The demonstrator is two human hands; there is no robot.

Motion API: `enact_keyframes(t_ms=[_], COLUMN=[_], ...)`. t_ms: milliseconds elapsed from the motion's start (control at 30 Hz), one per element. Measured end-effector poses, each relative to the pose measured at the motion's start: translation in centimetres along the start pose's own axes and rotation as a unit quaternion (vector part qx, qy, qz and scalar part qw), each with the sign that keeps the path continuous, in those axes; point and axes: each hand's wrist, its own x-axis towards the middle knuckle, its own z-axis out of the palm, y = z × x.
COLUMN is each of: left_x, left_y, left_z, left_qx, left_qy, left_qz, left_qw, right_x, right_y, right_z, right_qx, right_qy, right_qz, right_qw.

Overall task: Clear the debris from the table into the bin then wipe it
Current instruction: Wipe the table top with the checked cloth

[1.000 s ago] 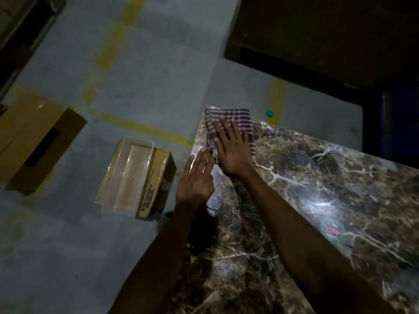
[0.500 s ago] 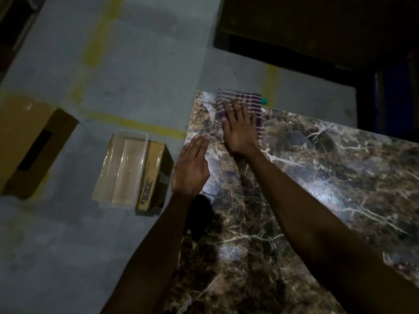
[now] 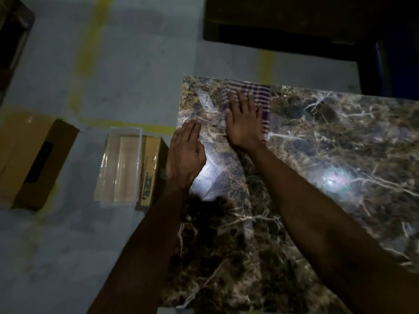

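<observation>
The flat right hand point(image 3: 243, 123) is pressing the striped cloth point(image 3: 260, 98) farther along the tabletop point(image 3: 317, 155) edge, so wiping is progressing, while the open left hand point(image 3: 184, 155) is bracing.

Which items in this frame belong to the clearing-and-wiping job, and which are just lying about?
In the job: marble table; checked cloth under the right hand; left hand at the table edge; clear plastic bin.

Lying about: small box beside the bin; large cardboard box.

Dim grey floor point(image 3: 136, 64), worn yellow lines point(image 3: 90, 41)
</observation>
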Motion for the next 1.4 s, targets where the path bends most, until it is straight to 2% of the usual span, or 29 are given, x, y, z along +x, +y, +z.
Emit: enact_keyframes(t_ms=[133,200,300,433,500,567,667,733,833,967,1100,1233,1300,1400], left_x=[0.1,0.0,0.0,-0.1,-0.1,-0.1,-0.1,-0.3,-0.3,-0.5,-0.7,-3.3,-6.1,-11.2], left_y=[0.3,0.3,0.1,-0.1,-0.1,0.0,-0.3,-0.2,-0.2,-0.6,-0.2,0.0,0.1,0.8], left_z=[-0.3,-0.3,-0.3,-0.1,-0.1,-0.2,0.0,-0.1,-0.2,0.1,0.1,-0.3,-0.6,-1.1], left_qx=[-0.001,0.003,0.002,0.006,0.002,0.000,-0.005,0.006,0.030,0.042,0.012,0.000,0.002,0.003], left_qy=[0.003,-0.004,-0.008,-0.003,-0.004,0.000,0.008,0.006,-0.008,-0.021,-0.027,-0.044,-0.048,-0.038], left_qz=[-0.002,0.000,0.002,0.012,0.013,0.020,0.027,0.037,0.064,0.082,0.065,0.054,0.043,0.029], left_qw=[1.000,1.000,1.000,1.000,1.000,1.000,1.000,0.999,0.997,0.995,0.997,0.998,0.998,0.999], right_x=[-7.0,-9.7,-9.8,-5.2,-4.7,-6.9,-12.2,-14.4,-13.7,-10.2,-12.7,-20.1,-22.3,-22.0], right_y=[-0.4,2.3,5.5,2.6,-0.2,-1.6,0.0,2.4,4.4,0.7,-2.3,0.7,3.4,4.9], right_z=[1.1,0.9,-0.4,-0.1,0.4,1.1,1.3,0.7,-0.2,0.2,1.8,1.9,1.1,0.6], right_qx=[-0.012,-0.018,-0.010,-0.002,-0.003,-0.018,-0.031,-0.039,-0.031,-0.011,-0.030,-0.053,-0.055,-0.033], right_qy=[-0.019,-0.028,-0.015,0.008,-0.001,-0.014,-0.040,-0.051,-0.036,-0.005,-0.021,-0.042,-0.050,-0.029], right_qz=[-0.139,-0.118,-0.025,0.065,0.041,-0.040,-0.130,-0.113,-0.033,0.048,-0.059,-0.152,-0.129,-0.029], right_qw=[0.990,0.992,1.000,0.998,0.999,0.999,0.990,0.992,0.998,0.999,0.998,0.986,0.989,0.999])
